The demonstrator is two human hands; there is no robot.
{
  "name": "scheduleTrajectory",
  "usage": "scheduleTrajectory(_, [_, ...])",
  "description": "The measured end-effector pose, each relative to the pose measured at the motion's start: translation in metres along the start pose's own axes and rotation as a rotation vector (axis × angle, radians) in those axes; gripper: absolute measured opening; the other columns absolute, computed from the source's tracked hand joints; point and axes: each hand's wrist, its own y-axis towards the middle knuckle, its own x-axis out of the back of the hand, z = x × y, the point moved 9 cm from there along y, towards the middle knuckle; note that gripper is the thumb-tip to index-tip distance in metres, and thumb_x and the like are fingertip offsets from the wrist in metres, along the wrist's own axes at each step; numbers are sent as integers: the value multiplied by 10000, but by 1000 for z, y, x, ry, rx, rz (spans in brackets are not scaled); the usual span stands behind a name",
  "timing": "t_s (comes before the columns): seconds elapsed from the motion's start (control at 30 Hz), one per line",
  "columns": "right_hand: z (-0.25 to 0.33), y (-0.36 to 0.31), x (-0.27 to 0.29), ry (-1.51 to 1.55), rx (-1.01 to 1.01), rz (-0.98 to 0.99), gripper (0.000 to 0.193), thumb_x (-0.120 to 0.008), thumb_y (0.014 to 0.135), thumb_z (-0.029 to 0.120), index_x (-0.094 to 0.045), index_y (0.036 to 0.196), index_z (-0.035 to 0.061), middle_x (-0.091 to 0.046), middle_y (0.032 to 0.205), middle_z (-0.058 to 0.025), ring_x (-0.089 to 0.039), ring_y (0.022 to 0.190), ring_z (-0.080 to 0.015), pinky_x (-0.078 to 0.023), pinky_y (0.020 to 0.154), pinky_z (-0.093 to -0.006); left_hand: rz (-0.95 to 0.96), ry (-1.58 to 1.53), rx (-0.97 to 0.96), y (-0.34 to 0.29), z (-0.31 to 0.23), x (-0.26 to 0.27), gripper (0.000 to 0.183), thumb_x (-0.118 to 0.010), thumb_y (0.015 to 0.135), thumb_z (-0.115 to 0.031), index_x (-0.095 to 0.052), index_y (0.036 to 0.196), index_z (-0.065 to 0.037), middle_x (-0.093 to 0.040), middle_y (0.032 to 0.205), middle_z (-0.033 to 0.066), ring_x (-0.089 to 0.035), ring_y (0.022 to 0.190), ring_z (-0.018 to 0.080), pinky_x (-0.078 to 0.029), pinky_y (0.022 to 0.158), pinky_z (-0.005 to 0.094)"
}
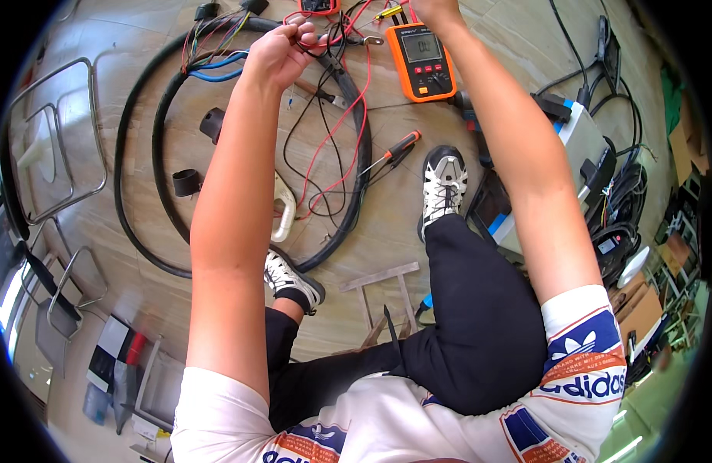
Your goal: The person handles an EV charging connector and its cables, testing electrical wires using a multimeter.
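Note:
My left hand [282,55] is at the top, its fingers closed in a pinch on a red wire [330,44]. Beyond the fingertips lies a metal cable lug [374,41]. My right hand [435,11] reaches the top edge, which cuts off its fingers, just above an orange multimeter [422,62]. A thin yellow-handled tool [388,12] is beside that hand; whether the hand touches it is unclear. Red and black test leads [365,108] loop down over the floor. Part of a second red meter [319,6] shows at the top edge.
A thick black cable [118,154] coils on the tiled floor with blue wires [217,76]. Nearby lie an orange-handled screwdriver [403,144], a white cutter handle [283,208] and a black ring [187,182]. A metal chair [91,123] stands left; a white box [576,139] with cables stands right.

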Motion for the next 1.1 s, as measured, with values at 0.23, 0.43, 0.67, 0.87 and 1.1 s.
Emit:
scheduleTrajectory(0.23, [90, -32, 24, -284, 383, -109, 216, -557, 956, 243, -673, 999, 66, -690, 867, -221, -686, 856, -416, -544, 722, -457, 63, 0, 24, -7, 10, 20, 175, -329, 1047, -55, -451, 1153, 13, -541, 900, 92, -529, 680, 162, -537, 813, 407])
scheduleTrajectory(0.43, [210, -81, 68, -324, 485, -112, 168, -631, 938, 181, -647, 887, 22, -626, 688, -151, -650, 632, -272, -521, 601, -375, 82, 17, 103, -14, 0, 27, 180, -370, 1060, -83, -471, 1173, 13, -546, 898, 50, -519, 671, 125, -504, 714, 299])
scheduleTrajectory(0.67, [195, -88, 18, 12, 117, 333, 443, -503, 1046, 387, -660, 892, 3, -630, 716, -79, -616, 713, -113, -509, 691, -297, 83, 74, 86, -14, -7, 12, 198, -381, 1069, -88, -503, 1158, 40, -570, 862, 33, -509, 636, 89, -500, 663, 238])
scheduleTrajectory(0.87, [188, -99, -49, 626, -66, 571, 483, -475, 1065, 385, -658, 873, -18, -638, 724, -45, -598, 669, -118, -492, 633, -270, 36, 132, 11, -1, -7, 11, 244, -354, 1074, -112, -524, 1166, 38, -601, 916, 19, -560, 670, 67, -548, 753, 277])
scheduleTrajectory(1.1, [263, -129, 37, -284, 363, 526, 169, -572, 973, 198, -631, 947, 41, -589, 723, -39, -595, 606, -144, -498, 562, -315, 117, 225, 129, -17, -8, -3, 257, -408, 1066, -101, -484, 1259, 51, -531, 839, -17, -535, 681, 65, -560, 755, 269])
